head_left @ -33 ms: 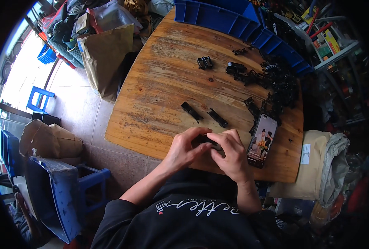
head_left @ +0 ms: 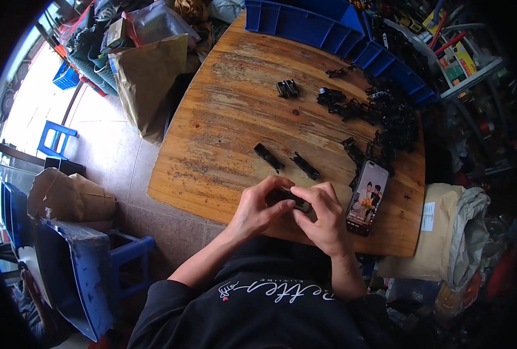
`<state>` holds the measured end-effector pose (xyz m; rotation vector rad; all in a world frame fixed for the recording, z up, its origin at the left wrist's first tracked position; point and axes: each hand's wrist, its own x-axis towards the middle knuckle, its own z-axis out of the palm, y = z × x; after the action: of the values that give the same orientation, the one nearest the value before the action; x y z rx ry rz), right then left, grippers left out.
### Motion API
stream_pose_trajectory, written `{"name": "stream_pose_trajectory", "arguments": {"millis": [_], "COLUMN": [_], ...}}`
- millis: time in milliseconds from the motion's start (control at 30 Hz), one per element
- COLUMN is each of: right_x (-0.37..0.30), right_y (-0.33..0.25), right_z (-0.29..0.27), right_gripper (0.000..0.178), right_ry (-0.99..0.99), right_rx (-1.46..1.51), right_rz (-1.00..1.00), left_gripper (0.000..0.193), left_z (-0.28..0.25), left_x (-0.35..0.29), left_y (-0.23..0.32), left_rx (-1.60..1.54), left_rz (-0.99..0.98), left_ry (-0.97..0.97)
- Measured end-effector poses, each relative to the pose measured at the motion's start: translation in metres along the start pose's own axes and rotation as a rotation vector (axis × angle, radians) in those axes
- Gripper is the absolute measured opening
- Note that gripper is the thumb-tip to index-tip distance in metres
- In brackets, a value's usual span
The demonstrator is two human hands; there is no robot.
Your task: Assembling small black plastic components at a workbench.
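Observation:
Over the near edge of the wooden table [head_left: 223, 116], my left hand [head_left: 256, 207] and my right hand [head_left: 321, 216] meet with curled fingers. Between them they grip a small dark part [head_left: 296, 199], mostly covered by the fingertips, so its exact kind is hidden. Just beyond my hands lie two narrow black parts, a left one [head_left: 268, 157] and a right one [head_left: 305, 166], side by side and apart. Farther off, a pair of black clip-like parts [head_left: 287, 88] stands together. To the right of my right hand, a phone [head_left: 368, 198] with a lit screen leans on black parts.
A heap of black parts [head_left: 392, 119] covers the table's right side. Blue plastic bins [head_left: 305, 26] line its far edge. Paper bags stand to the left [head_left: 150, 87] and right [head_left: 439, 227]. A blue stool [head_left: 133, 256] is at the lower left.
My fingers have shifted very slightly around the small dark part, and a little more of it shows. Everything on the table is where it was.

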<state>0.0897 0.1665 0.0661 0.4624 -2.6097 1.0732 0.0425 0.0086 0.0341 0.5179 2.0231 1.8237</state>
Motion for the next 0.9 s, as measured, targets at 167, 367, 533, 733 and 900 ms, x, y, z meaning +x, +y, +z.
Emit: {"name": "stream_pose_trajectory", "arguments": {"millis": [167,367,533,733,900], "right_x": [-0.013,-0.006,0.029,0.026,0.017], "right_y": [0.007,0.013,0.037,0.053,0.033], "right_z": [0.011,0.016,0.005,0.020,0.021], "right_gripper": [0.035,0.032,0.050,0.045,0.032], "right_ry": [0.091,-0.060,0.027,0.022,0.271], "right_rx": [0.414,1.008,-0.154,-0.191,0.513], "right_rz": [0.367,0.468,0.108,0.196,0.354], "left_gripper": [0.039,0.034,0.020,0.017,0.031], "left_z": [-0.007,-0.006,-0.014,-0.026,-0.017], "left_x": [-0.002,0.001,0.013,0.031,0.046], "left_y": [-0.004,-0.013,-0.024,-0.028,-0.018], "left_rx": [-0.596,-0.901,-1.168,-1.176,-0.818], "left_rz": [-0.141,-0.151,-0.205,-0.254,-0.231], "left_ry": [0.063,-0.016,0.174,0.101,0.053]}}
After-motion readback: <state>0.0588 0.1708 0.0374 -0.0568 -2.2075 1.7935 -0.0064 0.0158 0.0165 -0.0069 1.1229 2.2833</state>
